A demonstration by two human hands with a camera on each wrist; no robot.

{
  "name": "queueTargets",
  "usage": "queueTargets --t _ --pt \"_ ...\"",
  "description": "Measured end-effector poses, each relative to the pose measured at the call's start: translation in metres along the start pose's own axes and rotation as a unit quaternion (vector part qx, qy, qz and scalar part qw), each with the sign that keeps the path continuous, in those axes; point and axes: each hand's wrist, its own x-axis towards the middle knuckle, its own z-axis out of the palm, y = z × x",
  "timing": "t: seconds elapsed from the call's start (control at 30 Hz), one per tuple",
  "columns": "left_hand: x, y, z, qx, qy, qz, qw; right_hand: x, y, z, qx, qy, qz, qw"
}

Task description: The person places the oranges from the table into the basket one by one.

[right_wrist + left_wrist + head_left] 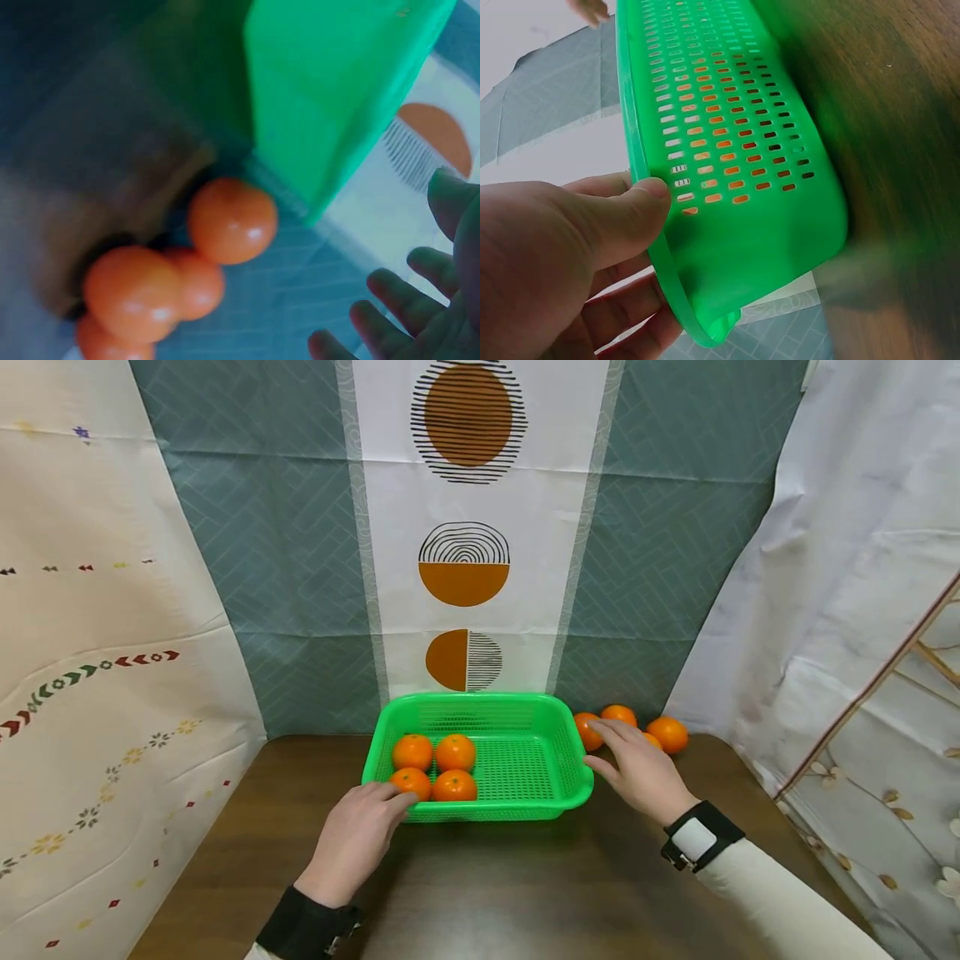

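I see green basket [495, 811] at far side of brown table [480, 893]. Left hand [356, 839] clamped on its rim, near left corner, thumb outside. Right hand [647, 772] by right rim, fingers apart, near four loose oranges [667, 735]. I count four more oranges [455, 752] in basket's left half.

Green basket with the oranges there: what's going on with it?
A person is handling oranges around a green basket on a brown table. Their left hand grips the basket's rim at the near left corner. Four oranges sit together in the left part of the basket, with the right part bare. The right hand is open and holds nothing, close to a cluster of loose oranges on the table, just right of the basket.
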Motion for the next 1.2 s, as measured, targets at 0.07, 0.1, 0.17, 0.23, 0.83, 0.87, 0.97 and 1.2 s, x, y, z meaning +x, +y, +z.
queueTargets --t 0.07,0.1,0.17,0.23,0.83,0.87,0.97,1.2 --pt "0.000 0.001 0.001 -0.001 -0.001 -0.001 1.0000 -0.006 0.011 0.002 -0.010 0.003 0.019 1.000" --pt "0.000 0.001 0.001 0.000 -0.002 -0.001 1.0000 -0.009 0.016 0.003 -0.014 0.002 0.028 1.000" --pt "0.001 0.002 0.001 0.000 -0.003 0.000 1.0000 -0.014 0.028 0.006 -0.027 0.001 0.042 0.999" --pt "0.001 0.001 0.001 -0.001 -0.003 0.001 1.0000 -0.016 0.038 0.010 -0.039 0.000 0.051 0.998" --pt "0.005 0.005 0.007 -0.005 -0.018 0.004 0.9998 -0.023 0.093 0.038 -0.081 -0.006 0.114 0.990" --pt "0.005 0.005 0.007 -0.006 -0.018 0.004 0.9998 -0.023 0.095 0.039 -0.083 -0.006 0.117 0.990" --pt "0.005 0.005 0.007 -0.005 -0.017 0.003 0.9998 -0.022 0.096 0.042 -0.088 -0.002 0.125 0.988" --pt "0.003 0.003 0.005 -0.005 -0.007 0.001 1.0000 -0.016 0.098 0.049 -0.089 0.002 0.131 0.987"
